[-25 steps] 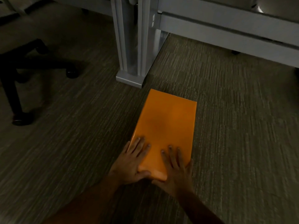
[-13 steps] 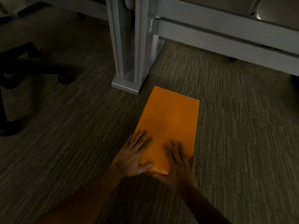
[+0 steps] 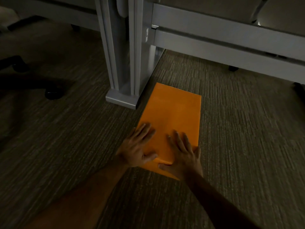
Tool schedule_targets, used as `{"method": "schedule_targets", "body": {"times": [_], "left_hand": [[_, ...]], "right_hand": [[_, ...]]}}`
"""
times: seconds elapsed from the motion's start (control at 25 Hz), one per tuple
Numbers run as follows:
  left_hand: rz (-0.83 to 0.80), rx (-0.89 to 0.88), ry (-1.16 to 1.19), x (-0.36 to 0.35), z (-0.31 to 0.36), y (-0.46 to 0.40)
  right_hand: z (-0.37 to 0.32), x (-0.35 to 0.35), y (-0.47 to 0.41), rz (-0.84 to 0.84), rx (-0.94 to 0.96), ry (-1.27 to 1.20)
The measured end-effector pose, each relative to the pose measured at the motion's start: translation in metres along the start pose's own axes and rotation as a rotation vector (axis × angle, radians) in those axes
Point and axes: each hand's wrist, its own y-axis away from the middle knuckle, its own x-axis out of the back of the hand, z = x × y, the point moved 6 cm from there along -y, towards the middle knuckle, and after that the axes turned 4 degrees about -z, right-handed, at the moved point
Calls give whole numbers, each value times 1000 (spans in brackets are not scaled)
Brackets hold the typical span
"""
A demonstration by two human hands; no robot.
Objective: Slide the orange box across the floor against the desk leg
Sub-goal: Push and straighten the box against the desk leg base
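I had both hands flat on the near end of the orange box [image 3: 171,119], which lay on the carpeted floor [image 3: 247,129]. The left hand [image 3: 137,147] was spread over the box's near left corner, fingers apart on the lid, thumb hooked on the near edge; the right hand [image 3: 183,154] lay the same way beside it, thumb along that near edge, fingers splayed. Neither grip closed around anything; they pressed down, palms open.

Ahead of my grip and to the left stood the desk leg [image 3: 125,63], its flat foot plate [image 3: 122,100] on the carpet. The box's far left corner sat just beside the leg's right side; I could not tell whether they touched. Ahead and to the right of the hands, open carpet ran under a long grey rail [image 3: 231,45]. Well off to the left, a dark office-chair base [image 3: 33,80] with a caster [image 3: 53,94] sat apart from everything.

The box was a plain rectangular carton, evenly bright orange, smooth and faintly glossy, with crisp edges and no markings I could see. The carpet was low-pile, brown-grey with fine streaked lines. The leg looked like ribbed light-grey metal.
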Motion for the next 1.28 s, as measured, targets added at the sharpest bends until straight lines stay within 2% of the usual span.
{"method": "schedule_targets", "body": {"times": [0.36,0.52,0.68,0.8,0.88,0.96,1.12,1.28], "left_hand": [[9,34,-17,-10,-21,-34],[-26,154,31,-13,-27,-36],[-18,286,193,-19,-35,-34],[-26,419,329,-24,-39,-29],[26,529,461,-24,-39,-22],[99,619,586,-21,-37,-12],[102,718,821,-19,-31,-1],[-57,674,878,-16,-33,2]], "right_hand": [[10,6,-38,33,5,-34],[15,12,-37,112,14,-144],[37,15,-32,388,-251,-431],[48,-1,-23,447,-517,-609],[51,-12,-17,442,-632,-887],[51,-17,-12,412,-660,-1079],[47,-11,-6,158,-490,-1057],[47,-5,-4,-26,-431,-983]]}}
